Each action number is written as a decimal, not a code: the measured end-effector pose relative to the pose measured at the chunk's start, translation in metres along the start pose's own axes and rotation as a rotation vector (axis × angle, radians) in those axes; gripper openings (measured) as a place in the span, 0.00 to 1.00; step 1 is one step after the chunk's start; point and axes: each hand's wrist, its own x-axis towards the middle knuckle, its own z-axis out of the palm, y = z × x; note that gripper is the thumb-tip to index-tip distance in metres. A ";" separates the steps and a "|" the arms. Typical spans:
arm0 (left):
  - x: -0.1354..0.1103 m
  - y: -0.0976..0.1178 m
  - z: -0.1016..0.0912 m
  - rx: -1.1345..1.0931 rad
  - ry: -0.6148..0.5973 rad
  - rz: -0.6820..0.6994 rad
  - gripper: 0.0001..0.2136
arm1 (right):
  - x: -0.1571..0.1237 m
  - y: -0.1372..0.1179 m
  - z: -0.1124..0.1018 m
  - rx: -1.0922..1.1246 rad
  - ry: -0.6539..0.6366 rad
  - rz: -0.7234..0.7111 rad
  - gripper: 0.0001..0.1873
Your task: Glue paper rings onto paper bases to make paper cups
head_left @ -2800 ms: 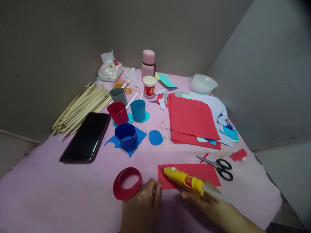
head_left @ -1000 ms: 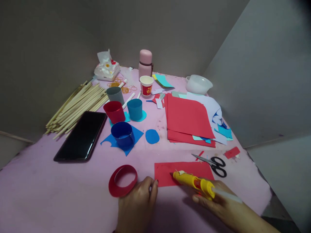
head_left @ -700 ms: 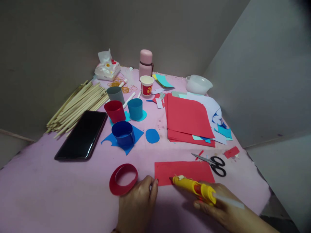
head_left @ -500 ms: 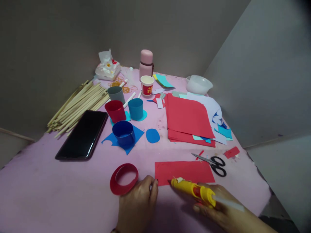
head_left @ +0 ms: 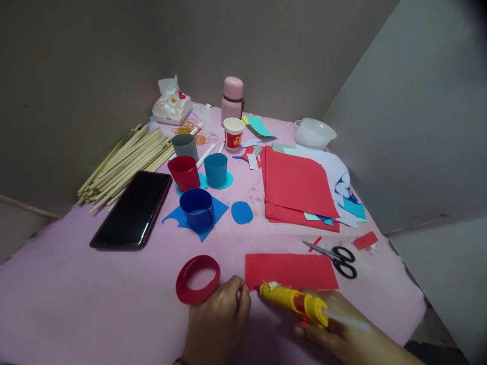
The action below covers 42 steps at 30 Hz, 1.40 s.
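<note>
Gripping yellow glue gun (head_left: 292, 300), right hand (head_left: 338, 332) aims nozzle at red paper strip (head_left: 291, 271) edge; left hand (head_left: 218, 324), fingers together, pins corner flat.

Both the left hand (head_left: 218, 324) and the right hand (head_left: 342, 332) are showing bare, with no gloves, no rings and no sleeves reaching the wrists; fingernails are looking short, their polish too dim to judge.

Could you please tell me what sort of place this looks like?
Probably a home craft corner: a pink-covered table against bare walls, with a stack of red paper sheets, black-handled scissors and a yellow glue gun held in the right hand.
</note>
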 end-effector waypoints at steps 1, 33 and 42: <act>0.000 0.000 0.000 -0.001 -0.003 -0.001 0.13 | 0.000 -0.001 0.001 -0.009 0.012 0.000 0.17; 0.015 0.011 0.001 0.041 0.049 0.002 0.10 | 0.016 -0.011 -0.017 0.188 0.154 0.003 0.23; 0.013 0.009 0.006 0.061 0.056 -0.017 0.14 | 0.026 -0.014 -0.021 0.089 0.144 0.032 0.23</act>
